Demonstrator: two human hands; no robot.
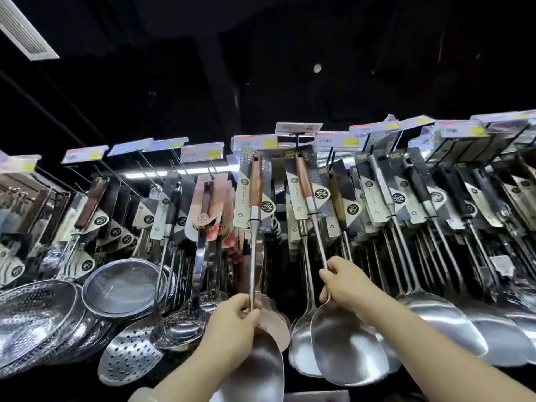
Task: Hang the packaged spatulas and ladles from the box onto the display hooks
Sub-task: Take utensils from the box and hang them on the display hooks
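1. Left hand (pixel 235 320) low at centre, fingers curled round the thin steel shaft of a packaged spatula (pixel 255 227); wooden handle and card sleeve point up toward a display hook, which the price tag (pixel 255 141) covers, so seated on the hook or not cannot be told.
2. Blade of that left spatula near the lower edge, partly cut off by the frame.
3. Right hand (pixel 345 282) right of centre, clenched round the shaft of a second packaged spatula (pixel 307 192); card top up by a black hook (pixel 298 140) under another price tag (pixel 298 127), exact contact with the hook hard to make out.
4. Broad steel blade (pixel 345 343) of the right spatula hanging below the hand, overlapping another hung spatula blade just left of it.
5. Far left: round mesh strainer (pixel 124 285), perforated skimmers (pixel 130 355) and a perforated colander bowl (pixel 34 314), holding nothing visible.
6. To the right: dense rows of packaged steel turners (pixel 435 320) on hooks, cards overlapping, rearmost ones hidden.
7. Row of price tags along the top, print too blurred to read.
8. Upper half dark; ceiling vent (pixel 26 33) at far left, cut off at the corner.
9. Both forearms cut off at the bottom edge.
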